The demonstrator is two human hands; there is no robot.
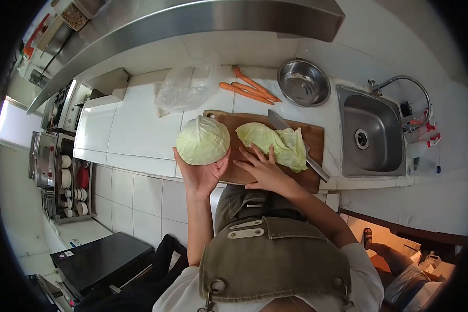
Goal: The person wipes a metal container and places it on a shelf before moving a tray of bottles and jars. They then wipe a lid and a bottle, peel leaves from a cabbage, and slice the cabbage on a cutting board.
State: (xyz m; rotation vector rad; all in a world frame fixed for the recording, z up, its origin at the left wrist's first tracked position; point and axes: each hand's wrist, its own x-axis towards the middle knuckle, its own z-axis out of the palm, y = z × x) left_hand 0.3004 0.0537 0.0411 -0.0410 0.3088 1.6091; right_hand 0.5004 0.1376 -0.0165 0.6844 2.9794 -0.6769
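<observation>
A pale green cabbage (pixel 203 140) rests in my left hand (pixel 200 174), whose fingers cup it from below at the left edge of the wooden cutting board (pixel 229 120). Over the board, my right hand (pixel 262 171) has its fingers spread, with the fingertips at the near edge of some loose cabbage leaves (pixel 275 143). A knife (pixel 278 121) lies slanted across the board, its middle covered by the leaves and its handle (pixel 317 169) toward the near right corner.
Several carrots (pixel 249 89) lie behind the board, between a clear plastic bag (pixel 187 86) and a metal bowl (pixel 303 83). To the right is a sink (pixel 369 138) with a curved faucet (pixel 424 93). Another person's leg (pixel 392 257) shows at lower right.
</observation>
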